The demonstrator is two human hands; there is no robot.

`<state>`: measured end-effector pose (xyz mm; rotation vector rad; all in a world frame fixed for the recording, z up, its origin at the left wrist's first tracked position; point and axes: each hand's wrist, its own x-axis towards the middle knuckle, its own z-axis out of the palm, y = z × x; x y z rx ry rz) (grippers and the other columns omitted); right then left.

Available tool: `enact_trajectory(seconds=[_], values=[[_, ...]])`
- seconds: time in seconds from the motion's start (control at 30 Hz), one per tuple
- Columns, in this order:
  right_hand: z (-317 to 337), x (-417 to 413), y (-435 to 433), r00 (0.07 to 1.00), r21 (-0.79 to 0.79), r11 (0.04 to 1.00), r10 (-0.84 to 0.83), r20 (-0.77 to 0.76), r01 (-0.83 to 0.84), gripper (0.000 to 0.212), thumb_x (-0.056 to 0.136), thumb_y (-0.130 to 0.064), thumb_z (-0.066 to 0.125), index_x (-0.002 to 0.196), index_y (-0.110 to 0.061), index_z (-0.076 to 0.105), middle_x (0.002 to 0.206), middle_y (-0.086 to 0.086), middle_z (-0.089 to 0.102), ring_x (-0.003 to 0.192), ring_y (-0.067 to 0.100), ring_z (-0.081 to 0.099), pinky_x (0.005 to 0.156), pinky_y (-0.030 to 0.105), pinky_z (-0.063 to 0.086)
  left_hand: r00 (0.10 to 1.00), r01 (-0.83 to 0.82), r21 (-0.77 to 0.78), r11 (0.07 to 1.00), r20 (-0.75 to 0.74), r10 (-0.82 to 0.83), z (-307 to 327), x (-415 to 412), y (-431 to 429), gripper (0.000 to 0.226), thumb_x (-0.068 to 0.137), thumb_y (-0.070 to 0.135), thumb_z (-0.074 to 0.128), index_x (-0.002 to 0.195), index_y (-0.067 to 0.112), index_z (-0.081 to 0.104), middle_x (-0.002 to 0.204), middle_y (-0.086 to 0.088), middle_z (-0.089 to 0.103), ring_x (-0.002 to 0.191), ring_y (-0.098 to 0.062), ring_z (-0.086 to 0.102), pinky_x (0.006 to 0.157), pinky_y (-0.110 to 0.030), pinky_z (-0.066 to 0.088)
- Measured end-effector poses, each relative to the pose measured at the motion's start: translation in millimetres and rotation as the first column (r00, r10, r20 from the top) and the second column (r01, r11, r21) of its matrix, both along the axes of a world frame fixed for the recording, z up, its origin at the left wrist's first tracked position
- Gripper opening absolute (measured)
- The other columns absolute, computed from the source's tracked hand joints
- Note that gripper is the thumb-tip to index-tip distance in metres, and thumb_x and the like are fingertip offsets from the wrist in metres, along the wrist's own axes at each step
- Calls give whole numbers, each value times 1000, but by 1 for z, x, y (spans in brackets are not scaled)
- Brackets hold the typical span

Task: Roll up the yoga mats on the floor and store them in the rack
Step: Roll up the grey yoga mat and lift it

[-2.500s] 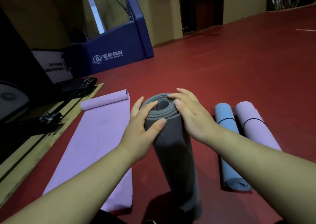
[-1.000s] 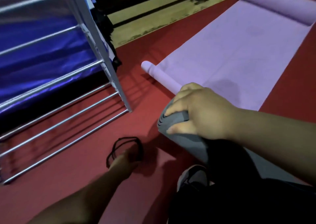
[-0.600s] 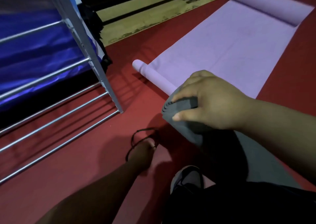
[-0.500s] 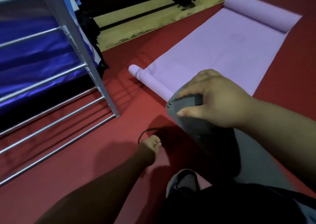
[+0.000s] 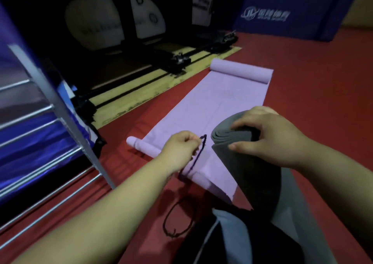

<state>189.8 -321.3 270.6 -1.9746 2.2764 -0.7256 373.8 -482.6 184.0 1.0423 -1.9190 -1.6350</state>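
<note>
Quick update from us. Our right hand (image 5: 268, 140) is clamped over the top end of the grey mat (image 5: 248, 173). That mat is fully rolled and stands tilted on the red floor (image 5: 312, 82), right at the near right corner of the lilac mat (image 5: 218, 106), and from our angle it covers that corner. The fingers curl over the spiral end and the thumb presses against the side, so it's a proper grip.

Our left hand (image 5: 179, 150) is up over the near end of the lilac mat, just left of the grey mat. Its fingers are bunched tight, pinching a black strap (image 5: 201, 146) between thumb and fingertips. The strap dangles from the pinch down across the lilac mat's near edge. A dark loop (image 5: 177, 221) also lies on the floor just this side of the lilac mat. We honestly can't tell if it belongs to the same strap, it's too dim.

The lilac mat is spread flat and runs away from us, with a fat curl (image 5: 242, 73) at its far end and a thin curl (image 5: 141, 145) at its near end. The rack (image 5: 60, 112), made of silver tubes with blue fabric behind the rails, stands off the lilac mat's left side, near but not touching. A wooden strip (image 5: 151, 88) runs along the lilac mat's far left side with some black gear (image 5: 179, 61) on it. Beyond the lilac mat's far end, off to the right, sits a blue padded block (image 5: 282, 15) with a white logo. Our dark trouser leg (image 5: 242, 243) is on the near side of the lilac mat, below the grey mat.
</note>
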Motion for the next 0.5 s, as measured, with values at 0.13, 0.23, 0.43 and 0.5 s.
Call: enact_trajectory(seconds=[0.13, 0.23, 0.43, 0.5], values=[[35, -14, 78, 997, -121, 991, -66, -31, 61, 58, 69, -71, 68, 113, -33, 70, 105, -26, 60, 107, 9, 55, 101, 33, 42, 982, 133, -57, 990, -131, -139, 86, -34, 43, 10, 95, 19, 65, 86, 18, 70, 91, -8, 69, 80, -18, 55, 67, -25, 46], [53, -23, 147, 981, -210, 958, -191, 35, 195, 63, 65, -70, 72, 118, -37, 65, 101, -24, 61, 105, 4, 56, 97, 26, 43, 930, 310, -182, 933, -148, -338, 137, -68, 94, 9, 98, 17, 65, 89, 17, 68, 87, -2, 62, 76, -14, 50, 56, -11, 42], [60, -42, 267, 897, -379, 815, -374, 235, 439, 85, 56, -66, 82, 132, -38, 55, 105, -18, 66, 111, 3, 59, 99, 18, 42, 744, 591, -309, 745, -148, -651, 168, -142, 221, 10, 96, 20, 66, 93, 11, 66, 92, -7, 65, 78, -13, 55, 74, -29, 46], [57, -53, 291, 872, -375, 797, -364, 327, 473, 96, 55, -63, 86, 139, -39, 45, 107, -13, 67, 111, 10, 64, 103, 32, 46, 703, 623, -330, 709, -161, -693, 159, -161, 254, 15, 87, 39, 63, 89, 25, 66, 114, -8, 68, 90, -17, 60, 84, -37, 49]])
